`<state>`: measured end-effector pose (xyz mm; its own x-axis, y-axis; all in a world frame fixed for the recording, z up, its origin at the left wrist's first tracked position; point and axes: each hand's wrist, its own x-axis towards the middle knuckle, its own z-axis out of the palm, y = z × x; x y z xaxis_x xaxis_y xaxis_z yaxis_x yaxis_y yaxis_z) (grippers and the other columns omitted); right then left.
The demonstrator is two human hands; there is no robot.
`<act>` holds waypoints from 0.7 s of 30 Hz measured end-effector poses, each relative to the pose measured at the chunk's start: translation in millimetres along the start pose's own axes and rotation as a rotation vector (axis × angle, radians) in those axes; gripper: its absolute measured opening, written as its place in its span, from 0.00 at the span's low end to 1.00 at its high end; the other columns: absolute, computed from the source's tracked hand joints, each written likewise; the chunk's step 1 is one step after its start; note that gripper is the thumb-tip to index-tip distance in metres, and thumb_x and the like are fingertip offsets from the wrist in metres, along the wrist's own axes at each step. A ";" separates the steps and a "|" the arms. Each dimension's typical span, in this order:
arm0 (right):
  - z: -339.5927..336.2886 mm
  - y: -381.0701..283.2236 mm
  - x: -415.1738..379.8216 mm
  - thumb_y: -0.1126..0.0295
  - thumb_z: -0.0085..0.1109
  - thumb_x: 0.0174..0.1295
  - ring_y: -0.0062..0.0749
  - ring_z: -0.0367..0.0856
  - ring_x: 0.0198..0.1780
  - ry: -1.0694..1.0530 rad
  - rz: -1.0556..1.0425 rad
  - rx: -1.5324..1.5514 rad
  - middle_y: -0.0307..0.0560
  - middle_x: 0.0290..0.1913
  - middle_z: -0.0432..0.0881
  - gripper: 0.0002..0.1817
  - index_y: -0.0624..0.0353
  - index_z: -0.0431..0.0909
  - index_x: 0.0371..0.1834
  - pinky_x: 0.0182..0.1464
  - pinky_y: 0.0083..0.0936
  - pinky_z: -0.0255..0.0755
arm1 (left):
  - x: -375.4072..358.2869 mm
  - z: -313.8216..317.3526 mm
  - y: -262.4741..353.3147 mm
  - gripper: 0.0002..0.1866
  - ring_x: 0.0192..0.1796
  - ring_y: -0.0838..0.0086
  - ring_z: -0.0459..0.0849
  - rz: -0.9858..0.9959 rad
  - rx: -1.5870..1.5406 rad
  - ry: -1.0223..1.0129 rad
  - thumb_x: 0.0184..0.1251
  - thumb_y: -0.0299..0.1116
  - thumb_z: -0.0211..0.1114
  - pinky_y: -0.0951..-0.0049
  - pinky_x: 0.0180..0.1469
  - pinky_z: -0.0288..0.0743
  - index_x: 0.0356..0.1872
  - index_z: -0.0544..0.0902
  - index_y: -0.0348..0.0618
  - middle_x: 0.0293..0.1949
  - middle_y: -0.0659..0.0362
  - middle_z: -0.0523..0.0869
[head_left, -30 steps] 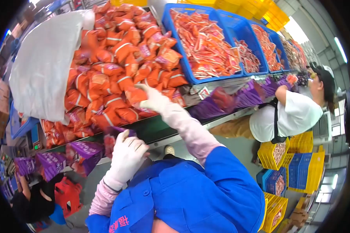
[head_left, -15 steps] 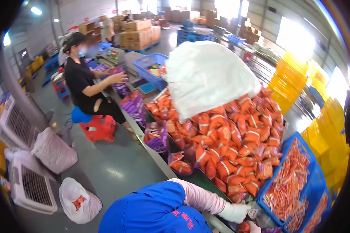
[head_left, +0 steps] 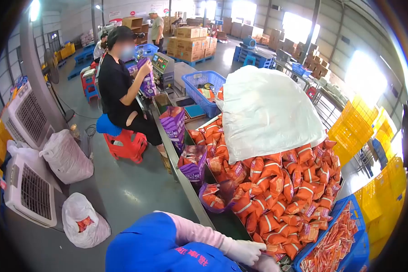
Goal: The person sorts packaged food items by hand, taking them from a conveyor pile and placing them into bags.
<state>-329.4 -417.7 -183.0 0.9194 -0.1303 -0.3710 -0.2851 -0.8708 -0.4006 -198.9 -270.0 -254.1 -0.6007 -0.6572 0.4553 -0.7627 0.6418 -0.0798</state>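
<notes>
My left hand (head_left: 245, 252), in a white glove below a pink sleeve, is at the bottom centre, beside the lower edge of the heap of orange packets (head_left: 269, 222). Its fingers are drawn together; what they hold, if anything, is too small to tell. Close against it is my right hand (head_left: 266, 264), partly cut off by the bottom edge, its fingers hidden. Up and left of my hands, an open purple bag (head_left: 215, 197) with orange packets inside stands on the green-lined channel. A blue crate (head_left: 360, 222) of thin red-and-white sachets is to the right.
More purple bags (head_left: 192, 164) line the metal rail. A white sheet (head_left: 269, 113) covers the heap's top. A co-worker (head_left: 118, 88) on a red stool (head_left: 124, 145) holds a purple bag beside a machine. Yellow crates (head_left: 353, 129) are at right, a white sack (head_left: 84, 222) at lower left.
Both my hands have moved left in view and closer together. The small packet and red item seen at them earlier no longer show. The co-worker has raised a purple bag. The whole view has shifted.
</notes>
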 end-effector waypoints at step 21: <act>135.2 152.1 182.7 0.67 0.74 0.51 0.45 0.89 0.56 0.309 0.372 0.679 0.59 0.57 0.87 0.43 0.65 0.69 0.73 0.56 0.36 0.83 | -94.8 -91.2 -36.9 0.10 0.48 0.66 0.84 -0.616 -0.053 -0.081 0.61 0.41 0.71 0.50 0.73 0.66 0.38 0.84 0.49 0.36 0.62 0.83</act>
<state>-241.4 -509.9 -425.0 0.7377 -0.5635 -0.3718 -0.5951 -0.2828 -0.7522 -91.9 -195.3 -213.5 -0.0716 -0.9394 0.3351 -0.9633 0.1523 0.2211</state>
